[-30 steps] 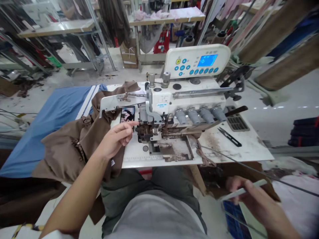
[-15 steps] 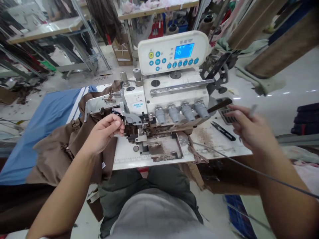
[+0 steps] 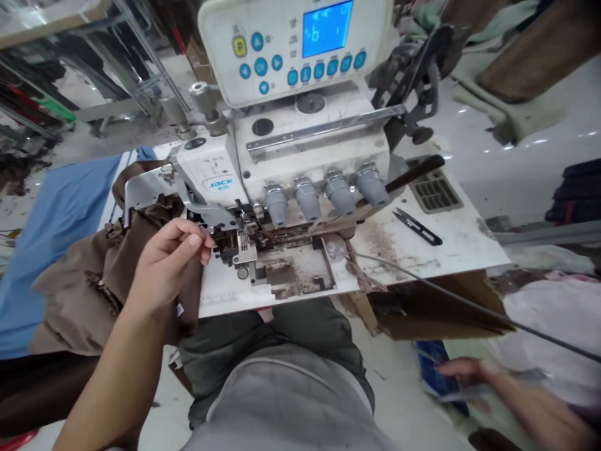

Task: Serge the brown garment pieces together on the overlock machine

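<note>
My left hand (image 3: 173,260) is closed in a pinch just left of the needle area of a white overlock sewing machine (image 3: 300,144). Whatever its fingertips hold, if anything, is too small to make out. Brown fabric (image 3: 77,294) lies bunched behind and left of that hand, over the machine's left side. Low at the right, below the table edge, my right hand (image 3: 469,371) is smeared by motion, with a pale streak beside it. I cannot tell whether it holds anything.
Black thread snips (image 3: 417,227) lie on the white tabletop (image 3: 451,244) at the right. A grey cord (image 3: 436,288) runs from the machine across to the right. Blue fabric with white stripes (image 3: 61,200) covers the left side. An open cardboard box (image 3: 422,307) stands under the table.
My right hand has dropped from beside the snips to below the table's right edge. My left hand stays pinched near the needle area. The view has moved closer to the machine.
</note>
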`<state>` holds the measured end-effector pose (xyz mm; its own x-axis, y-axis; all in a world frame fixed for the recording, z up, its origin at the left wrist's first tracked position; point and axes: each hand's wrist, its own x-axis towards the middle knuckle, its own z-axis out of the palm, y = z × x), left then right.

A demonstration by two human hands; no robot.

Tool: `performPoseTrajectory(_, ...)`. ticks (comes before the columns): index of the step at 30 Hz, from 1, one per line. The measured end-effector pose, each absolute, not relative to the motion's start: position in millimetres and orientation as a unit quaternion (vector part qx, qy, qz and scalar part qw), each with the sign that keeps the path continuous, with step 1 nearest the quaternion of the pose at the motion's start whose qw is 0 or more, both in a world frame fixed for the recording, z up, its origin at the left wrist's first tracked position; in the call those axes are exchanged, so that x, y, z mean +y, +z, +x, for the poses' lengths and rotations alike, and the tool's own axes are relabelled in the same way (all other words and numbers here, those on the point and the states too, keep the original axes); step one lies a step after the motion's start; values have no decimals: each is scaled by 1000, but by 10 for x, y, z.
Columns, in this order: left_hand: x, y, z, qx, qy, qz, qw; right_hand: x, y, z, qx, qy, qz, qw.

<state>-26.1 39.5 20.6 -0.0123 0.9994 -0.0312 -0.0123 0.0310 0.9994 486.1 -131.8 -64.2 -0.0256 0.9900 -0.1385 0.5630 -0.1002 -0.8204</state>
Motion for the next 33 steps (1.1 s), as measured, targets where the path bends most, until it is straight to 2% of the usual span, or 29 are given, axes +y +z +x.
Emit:
performPoseTrajectory(2, 411, 224, -232, 503, 503, 483, 511, -1181, -509, 4362, -683, 472, -471, 299)
performPoseTrajectory(4, 417, 240, -213, 503, 501, 479, 517, -865, -389, 3803, -704, 463, -383, 380)
performPoseTrajectory(8, 402, 236, -200, 487, 501, 480, 530, -171, -306, 2904, -714, 339, -397, 466)
performPoseTrajectory(10, 389, 221, -202, 483, 504, 482, 530, 42, -323, 2681, -712, 324, -398, 479)
performPoseTrajectory(20, 403, 123, -201, 474, 499, 496, 530, 308, -262, 2536, -687, 417, -440, 401)
performPoseTrajectory(25, 427, 103, -169, 489, 480, 518, 512, 334, -205, 2526, -681, 415, -480, 367)
performPoseTrajectory(28, 429, 94, -145, 501, 476, 531, 491, 291, -203, 2567, -682, 388, -495, 372)
performPoseTrajectory(33, 427, 122, -178, 503, 511, 505, 480, 148, -202, 2730, -669, 347, -488, 440)
